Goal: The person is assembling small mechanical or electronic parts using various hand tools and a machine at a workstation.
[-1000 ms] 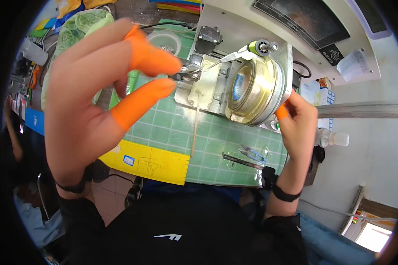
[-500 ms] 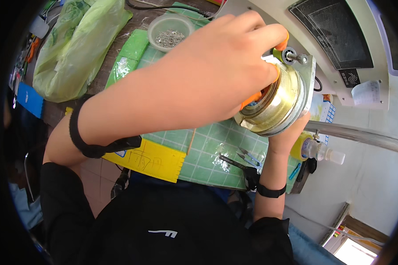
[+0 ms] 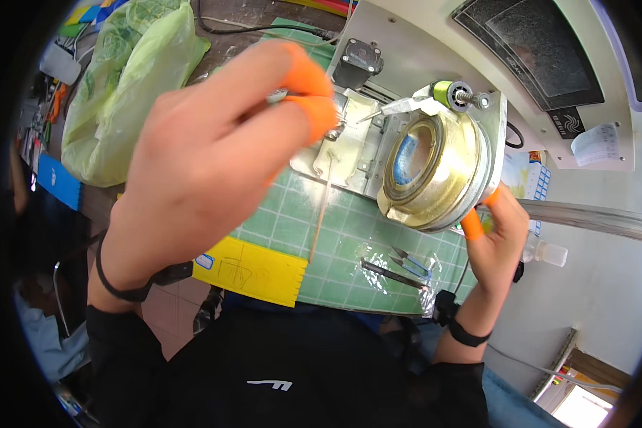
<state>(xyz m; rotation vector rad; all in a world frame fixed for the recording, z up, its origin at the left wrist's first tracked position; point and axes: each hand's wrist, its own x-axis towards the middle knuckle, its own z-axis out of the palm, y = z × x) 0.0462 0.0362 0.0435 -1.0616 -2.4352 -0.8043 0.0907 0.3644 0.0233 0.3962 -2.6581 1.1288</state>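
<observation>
My left hand [image 3: 200, 150], blurred, is up at the left of the machine, with orange covers on its fingertips. Its thumb and fingers are pinched together; small silvery bits show beside the tips, but I cannot make out what they hold. A brass-coloured round housing [image 3: 442, 171], with a blue and whitish inside, faces left on a metal plate. Below its lower right edge my right hand [image 3: 498, 242] grips the rim with orange-covered thumb and finger; its other fingers are partly hidden. Above the housing sits a yellow-green roller [image 3: 446, 94] beside a spring-loaded bolt [image 3: 474, 100].
A thin stick [image 3: 322, 217] leans from a cream-coloured pad [image 3: 344, 143] over the green gridded mat [image 3: 335, 267]. Thread snips [image 3: 414, 265] and a dark slim tool [image 3: 392, 273] lie near the front edge, right of a yellow card [image 3: 253, 274]. A green plastic bag [image 3: 132, 93] stands left.
My left hand has drawn back leftward from the brass-coloured housing, baring its opening and the pad. My right hand has moved right and lower, and its covered fingertips now show at the rim.
</observation>
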